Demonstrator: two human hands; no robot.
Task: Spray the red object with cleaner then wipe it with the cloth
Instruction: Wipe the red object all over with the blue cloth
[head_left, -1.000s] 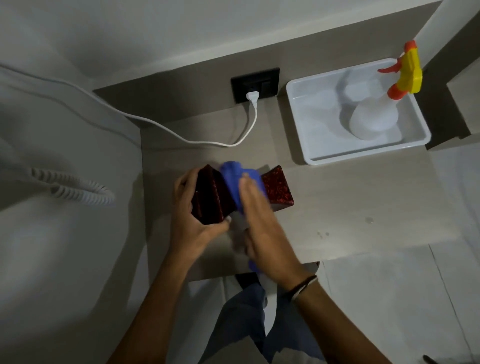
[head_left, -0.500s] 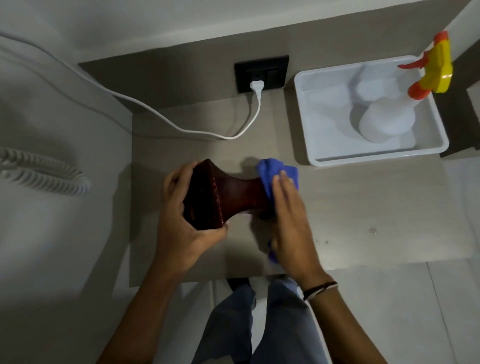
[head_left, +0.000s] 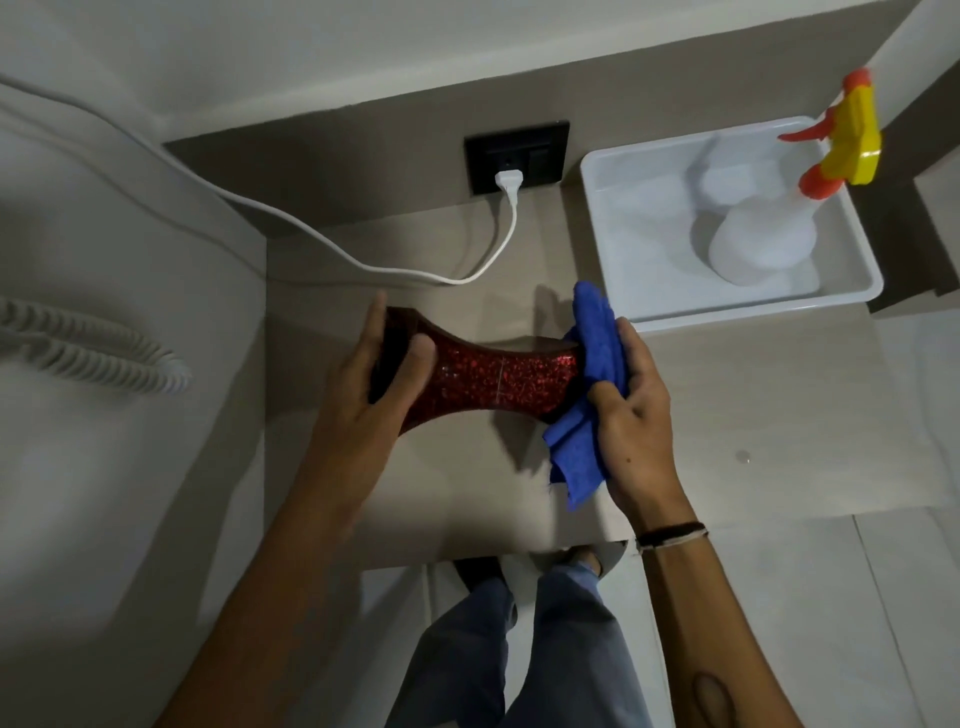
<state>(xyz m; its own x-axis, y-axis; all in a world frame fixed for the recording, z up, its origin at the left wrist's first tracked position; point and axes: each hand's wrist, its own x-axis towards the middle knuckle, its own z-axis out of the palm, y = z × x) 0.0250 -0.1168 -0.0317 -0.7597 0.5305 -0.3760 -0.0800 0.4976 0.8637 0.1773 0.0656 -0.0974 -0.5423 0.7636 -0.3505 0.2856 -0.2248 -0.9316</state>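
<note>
Off the table's left edge a coiled cord (head_left: 88, 353) lies on a pale surface, and a white cable (head_left: 322, 249) runs across the back left corner to a plug (head_left: 508, 180) in the black socket (head_left: 517, 156) on the back wall. On the table (head_left: 753, 415) itself, the left hand (head_left: 374, 384) is closed around the wide left end of the red object (head_left: 498, 382), thumb on the near face and the other fingers wrapped over the end, steadying it. The red object, a glittery piece pinched in at its middle and flared at both ends, lies on its side near the table's centre with its long axis running left to right, parallel to the front edge. At its right end the right hand (head_left: 631, 410) is closed on a bunched blue cloth (head_left: 592, 384), pressing it against that end, with loose folds hanging toward the front edge. The red surface not yet covered therefore lies to the left of the right hand's fingers, so the next wiping stroke would probably travel leftward along the long axis; the right hand is the one placed for it. In the back right corner a white tray (head_left: 649, 306) holds the spray bottle (head_left: 763, 244), upright. Count: one red object, one cloth, one spray bottle, one tray, two hands.
</note>
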